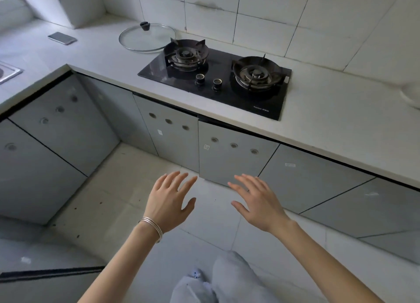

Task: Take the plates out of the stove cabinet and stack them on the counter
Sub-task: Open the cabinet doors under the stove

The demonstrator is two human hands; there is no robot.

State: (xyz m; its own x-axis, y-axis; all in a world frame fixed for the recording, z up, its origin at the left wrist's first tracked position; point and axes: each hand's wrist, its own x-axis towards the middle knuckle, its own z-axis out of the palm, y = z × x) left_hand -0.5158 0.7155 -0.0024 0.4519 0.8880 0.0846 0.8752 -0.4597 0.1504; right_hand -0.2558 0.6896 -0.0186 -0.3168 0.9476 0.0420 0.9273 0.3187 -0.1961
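Observation:
Below the black two-burner stove (218,79) are two grey cabinet doors: the left door (172,136) is flush, while the right door (229,157) stands slightly ajar. No plates show inside. My left hand (170,202), with bangles on the wrist, is held out palm down with fingers spread, a little in front of the doors. My right hand (256,202) is spread the same way, its fingertips near the ajar door's lower edge. Both hands hold nothing. A white dish rim (411,95) shows on the counter (329,120) at the far right edge.
A glass pot lid (147,37) lies on the counter left of the stove. A phone (61,38) rests farther left, and a steel sink edge (9,71) shows at the far left. More grey cabinet doors line the L-shaped counter. My legs are at the bottom over the tiled floor (127,202).

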